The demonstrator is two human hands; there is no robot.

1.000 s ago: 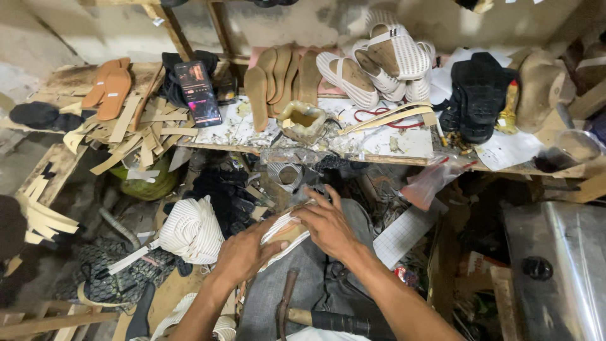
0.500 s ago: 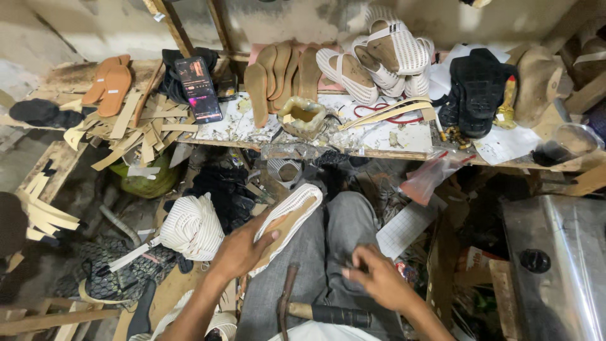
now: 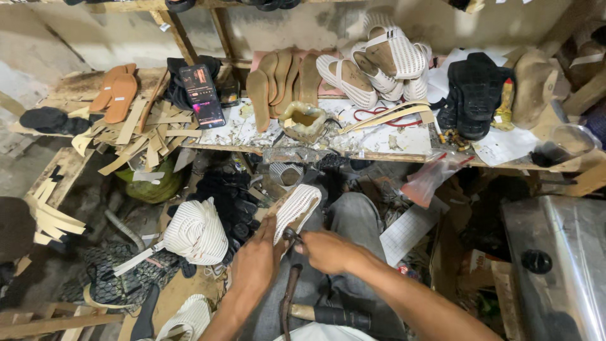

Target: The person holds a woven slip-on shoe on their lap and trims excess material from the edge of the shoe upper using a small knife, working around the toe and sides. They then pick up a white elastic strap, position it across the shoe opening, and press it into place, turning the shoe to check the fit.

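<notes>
Tan leather soles point(image 3: 117, 95): two flat, smooth orange-brown cutouts lie side by side at the bench's far left.
Strips point(image 3: 148, 129): pale, stiff card-like offcuts piled loosely beside them, more stacked lower left.
Phone point(image 3: 202, 95): a dark slab with a lit screen, propped among the scraps.
Workbench point(image 3: 391, 146): rough wood, its top crusted with dried glue and paper.
Striped bundle point(image 3: 197, 232): ribbed cream fabric, bunched into a rounded heap below the bench.
Left hand point(image 3: 255, 265): fingers clamped on the lower edge of the sandal sole, steadying it over the lap.
Sandal sole point(image 3: 295, 208): long oval, cream ribbed weave on top with a tan edge, tilted upward from the knees toward the bench.
Right hand point(image 3: 328, 251): fingers closed together on a small dark tool point(image 3: 291, 236), its tip touching the sole's heel end; what kind of tool cannot be told.
Hammer point(image 3: 289, 303): a dark wooden handle lies on the grey trousers, just below both hands.
Glue pot point(image 3: 304, 121): lumpy, yellow-caked cup mid-bench.
Finished sandals point(image 3: 379, 66): white striped pairs heaped behind it.
Black soles point(image 3: 475, 93): studded rubber, stacked at right.
</notes>
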